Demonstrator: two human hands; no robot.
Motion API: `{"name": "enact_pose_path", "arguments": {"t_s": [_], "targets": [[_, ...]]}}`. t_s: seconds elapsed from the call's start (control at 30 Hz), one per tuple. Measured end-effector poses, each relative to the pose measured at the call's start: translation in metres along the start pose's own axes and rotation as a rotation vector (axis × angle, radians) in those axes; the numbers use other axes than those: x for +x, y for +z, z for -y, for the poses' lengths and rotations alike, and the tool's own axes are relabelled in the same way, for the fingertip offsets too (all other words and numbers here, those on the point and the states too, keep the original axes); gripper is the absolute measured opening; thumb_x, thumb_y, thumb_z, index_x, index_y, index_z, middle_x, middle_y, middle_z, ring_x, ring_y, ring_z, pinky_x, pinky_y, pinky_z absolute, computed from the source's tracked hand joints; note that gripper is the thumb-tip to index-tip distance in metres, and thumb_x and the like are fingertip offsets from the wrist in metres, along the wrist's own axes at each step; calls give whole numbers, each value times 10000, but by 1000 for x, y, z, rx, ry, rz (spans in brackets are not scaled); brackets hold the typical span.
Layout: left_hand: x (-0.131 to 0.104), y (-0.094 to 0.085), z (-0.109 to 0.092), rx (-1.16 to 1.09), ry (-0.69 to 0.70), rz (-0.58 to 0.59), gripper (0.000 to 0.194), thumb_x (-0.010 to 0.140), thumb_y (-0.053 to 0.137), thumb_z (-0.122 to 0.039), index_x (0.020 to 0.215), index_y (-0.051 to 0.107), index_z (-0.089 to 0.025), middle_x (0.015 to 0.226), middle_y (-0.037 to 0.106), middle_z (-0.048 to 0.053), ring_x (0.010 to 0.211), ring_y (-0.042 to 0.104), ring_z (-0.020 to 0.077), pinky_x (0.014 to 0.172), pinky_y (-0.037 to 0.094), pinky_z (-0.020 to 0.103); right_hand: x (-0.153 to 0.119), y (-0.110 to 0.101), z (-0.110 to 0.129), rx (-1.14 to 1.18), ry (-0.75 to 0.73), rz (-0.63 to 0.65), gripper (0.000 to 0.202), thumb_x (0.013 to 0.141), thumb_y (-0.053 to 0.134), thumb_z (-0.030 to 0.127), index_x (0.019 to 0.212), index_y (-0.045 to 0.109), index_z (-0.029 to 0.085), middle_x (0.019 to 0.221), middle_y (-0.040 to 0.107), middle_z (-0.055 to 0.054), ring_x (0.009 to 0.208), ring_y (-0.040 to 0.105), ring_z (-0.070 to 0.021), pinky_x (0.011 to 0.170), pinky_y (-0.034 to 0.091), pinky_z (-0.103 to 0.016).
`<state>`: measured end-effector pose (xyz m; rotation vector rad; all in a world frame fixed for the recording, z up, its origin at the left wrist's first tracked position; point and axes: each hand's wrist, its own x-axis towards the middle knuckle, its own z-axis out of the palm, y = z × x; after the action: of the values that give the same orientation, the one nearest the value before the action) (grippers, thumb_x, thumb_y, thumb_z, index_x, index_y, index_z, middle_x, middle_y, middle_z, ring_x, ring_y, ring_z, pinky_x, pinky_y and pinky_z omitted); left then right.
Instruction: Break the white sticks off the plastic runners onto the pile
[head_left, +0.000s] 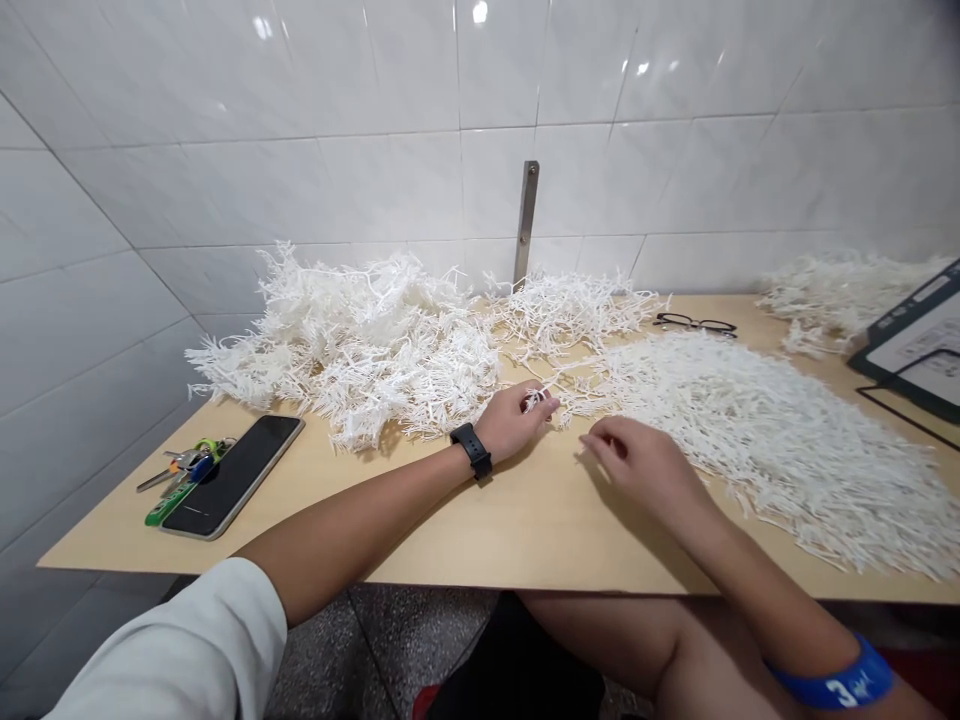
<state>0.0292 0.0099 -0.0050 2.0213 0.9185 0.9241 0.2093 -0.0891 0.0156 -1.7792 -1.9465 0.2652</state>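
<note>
My left hand, with a black watch on its wrist, is closed on a white branched strand near the middle of the table. To its right my right hand hovers over the table, its fingers curled together; whether a small piece is between them is hidden. A tall tangled white heap lies behind and left of my left hand. Behind both hands sits a smaller white heap. A wide, flatter spread of white pieces covers the table's right side, beside my right hand.
On the wooden table, a phone and keys lie at left. Black glasses rest at the back. A metal bar stands against the tiled wall. At right are a dark-framed board and another white pile.
</note>
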Motion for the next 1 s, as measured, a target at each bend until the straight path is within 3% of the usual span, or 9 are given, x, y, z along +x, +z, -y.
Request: {"name": "enact_pose_path", "arguments": {"t_s": [0.1, 0.17, 0.4, 0.57, 0.67, 0.77, 0.83, 0.9, 1.0], "targets": [[-6, 4, -9, 150, 43, -18, 246, 903, 497, -394, 939, 627, -189, 726, 613, -15, 627, 479, 114, 613, 336, 241, 7, -10, -23, -236, 46, -190, 228, 875, 434, 243, 916, 644, 165, 934, 670, -120, 849, 574, -256, 721, 374, -344], [-7, 5, -11, 225, 59, -24, 247, 905, 492, -395, 902, 628, -190, 733, 615, -9, 633, 489, 118, 605, 323, 245, 7, -13, -28, -244, 66, -257, 263, 871, 440, 246, 1000, 646, 145, 1017, 664, -148, 915, 573, -276, 759, 383, -362], [-13, 12, -9, 474, 192, -66, 174, 905, 486, -308, 924, 634, -218, 895, 670, 21, 783, 584, 157, 661, 385, 262, 9, 1, 9, 381, 108, -17, 444, 887, 449, 566, 735, 621, 185, 656, 601, -17, 625, 514, -171, 597, 362, -284], [-17, 14, -13, 587, 189, -12, 186, 883, 474, -245, 954, 645, -231, 933, 640, 28, 761, 588, 151, 639, 415, 259, 17, 16, 15, 476, 66, 63, 399, 867, 492, 510, 627, 526, 193, 571, 477, 18, 573, 420, -144, 550, 296, -270], [-16, 10, -14, 426, 193, 86, 230, 851, 507, -240, 1049, 622, -219, 1027, 617, 43, 770, 593, 138, 690, 451, 260, 16, 21, 9, 454, 21, 25, 351, 884, 462, 432, 620, 467, 201, 580, 454, 21, 585, 407, -143, 565, 300, -268], [-12, 4, -13, 74, 158, 253, 338, 826, 557, -263, 1157, 553, -194, 1151, 594, 73, 866, 612, 145, 755, 479, 259, 15, 24, 4, 412, 4, 29, 311, 885, 439, 386, 635, 461, 203, 610, 488, 14, 607, 433, -150, 586, 320, -270], [-10, 2, -11, -141, 81, 323, 312, 861, 540, -315, 1143, 535, -183, 1093, 620, 71, 897, 615, 153, 768, 483, 260, 15, 25, 2, 396, -15, 46, 295, 887, 425, 368, 650, 479, 200, 634, 518, 7, 626, 456, -156, 594, 329, -271], [-8, 4, -9, -261, 4, 302, 251, 879, 530, -367, 1032, 550, -169, 960, 637, 49, 839, 609, 143, 748, 478, 255, 15, 27, 2, 395, -42, 57, 282, 895, 411, 355, 679, 501, 198, 656, 539, 6, 635, 467, -156, 598, 334, -270], [-3, 8, -3, -274, -36, 166, 214, 846, 583, -372, 847, 534, -164, 794, 611, 8, 721, 567, 118, 683, 455, 235, 12, 30, 5, 376, -74, 52, 270, 886, 409, 312, 644, 451, 201, 614, 493, 21, 601, 443, -142, 580, 320, -264]]}}
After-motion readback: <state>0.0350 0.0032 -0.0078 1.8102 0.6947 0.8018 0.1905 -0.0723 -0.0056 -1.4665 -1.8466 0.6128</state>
